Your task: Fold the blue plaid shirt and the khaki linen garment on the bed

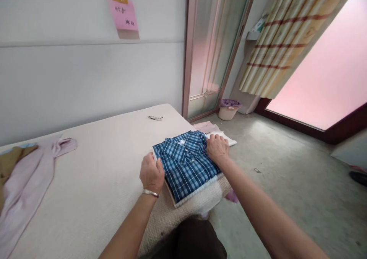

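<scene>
A folded blue plaid shirt [189,171] lies collar up near the corner of the bed, on top of a white folded layer [183,202] that shows along its front and left edges. My left hand [151,173], with a bracelet at the wrist, is closed on the left edge of the shirt, thumb on the near side. At the upper right edge, my right hand [218,147] has its fingers curled over the side of the shirt. The fingertips of both hands are partly hidden.
Eyeglasses [155,118] rest farther back on the bed [109,175]. Pale lilac and brown clothes [37,167] lie at the left. White and pink cloth [222,134] sits beyond my right hand. A lined bin [228,109] stands on the floor by the sliding door.
</scene>
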The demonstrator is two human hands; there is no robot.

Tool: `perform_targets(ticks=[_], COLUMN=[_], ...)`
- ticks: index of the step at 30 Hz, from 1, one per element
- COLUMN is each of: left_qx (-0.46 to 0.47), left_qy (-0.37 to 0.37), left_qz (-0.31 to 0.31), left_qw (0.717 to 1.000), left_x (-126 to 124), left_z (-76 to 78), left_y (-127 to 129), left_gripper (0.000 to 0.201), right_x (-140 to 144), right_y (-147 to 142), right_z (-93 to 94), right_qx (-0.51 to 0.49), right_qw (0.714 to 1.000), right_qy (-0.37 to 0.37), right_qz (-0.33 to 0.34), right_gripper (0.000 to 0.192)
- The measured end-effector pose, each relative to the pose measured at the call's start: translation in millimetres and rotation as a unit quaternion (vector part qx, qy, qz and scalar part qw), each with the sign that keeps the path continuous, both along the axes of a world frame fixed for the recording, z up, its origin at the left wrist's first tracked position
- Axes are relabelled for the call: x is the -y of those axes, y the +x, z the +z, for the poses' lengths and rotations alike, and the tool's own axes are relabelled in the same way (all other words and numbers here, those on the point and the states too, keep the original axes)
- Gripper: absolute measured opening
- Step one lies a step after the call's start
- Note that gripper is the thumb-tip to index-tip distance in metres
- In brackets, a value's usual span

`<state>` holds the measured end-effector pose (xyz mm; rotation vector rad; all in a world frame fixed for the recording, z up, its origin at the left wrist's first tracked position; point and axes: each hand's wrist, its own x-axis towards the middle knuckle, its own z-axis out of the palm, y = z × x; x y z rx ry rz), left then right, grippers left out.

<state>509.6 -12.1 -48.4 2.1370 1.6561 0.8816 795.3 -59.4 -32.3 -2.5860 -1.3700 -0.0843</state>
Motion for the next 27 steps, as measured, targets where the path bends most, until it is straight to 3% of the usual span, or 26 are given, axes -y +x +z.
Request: perform_targets(ticks=[2,5,10,14,17,20,23,27], left_qx=[-0.068,-0.137,-0.173,-0.181,-0.171,-0.135,-0.143,-0.201], left_qy=[0.088,0.109,0.032,0.021,0.047,0.085,0.072,0.028], left_qz=[-0.085,-0.171,-0.168,-0.169,-0.190,-0.289,-0.392,-0.400], left_qw=[0.990,0.970,0.970,0.969,0.966,0.944,0.906,0.894], left_x=[-0.5,-7.2,-23.8,-25.8,-9.1,24.0,56.9,75.5], left_z=[2.2,-9.1,-39.4,-33.2,-11.8,3.5,0.4,-18.4], left_y=[9.4,29.4,43.3,39.3,34.1,27.1,21.5,22.5], left_gripper=[0.047,0.057,0.070,0.067,0.061,0.060,0.069,0.067], right_x=[-10.6,-28.4,-43.1,-43.1,-35.4,-18.8,-0.5,11.5], right_y=[-15.7,-32.6,-32.4,-27.3,-22.5,-17.3,-14.7,-11.4], right_z=[-4.6,-25.5,-58.5,-50.2,-29.8,-15.6,-19.5,-41.1], right_qx=[0.006,0.003,-0.027,-0.054,-0.099,-0.084,-0.052,-0.050], right_qw=[0.998,0.997,0.997,0.995,0.989,0.989,0.989,0.989], right_qy=[0.044,0.038,-0.010,-0.033,-0.059,-0.034,-0.023,-0.047], right_qz=[0.033,0.072,0.071,0.073,0.088,0.113,0.133,0.130], right_gripper=[0.053,0.069,0.079,0.080,0.078,0.075,0.075,0.074])
